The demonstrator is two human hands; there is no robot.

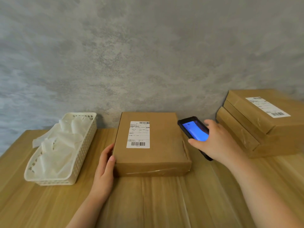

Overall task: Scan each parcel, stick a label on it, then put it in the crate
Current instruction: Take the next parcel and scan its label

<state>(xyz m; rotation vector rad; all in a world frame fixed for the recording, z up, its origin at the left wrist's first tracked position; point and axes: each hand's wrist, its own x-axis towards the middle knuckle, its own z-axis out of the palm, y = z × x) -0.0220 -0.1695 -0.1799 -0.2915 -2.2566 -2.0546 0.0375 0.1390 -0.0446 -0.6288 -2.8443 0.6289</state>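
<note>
My left hand (105, 163) grasps the labelled parcel (151, 145) at the bench (148, 203) rear edge. My right hand (218, 142) grips the handheld scanner (194, 130) just beside it.

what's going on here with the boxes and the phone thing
A person is working at a wooden table. The left hand holds the left edge of a flat brown cardboard parcel that already bears a white barcode label. The right hand grips a black handheld scanner with a lit blue screen beside the parcel. A stack of similar brown parcels waits at the right, and a white plastic basket of white wrapping sits at the left.
</note>
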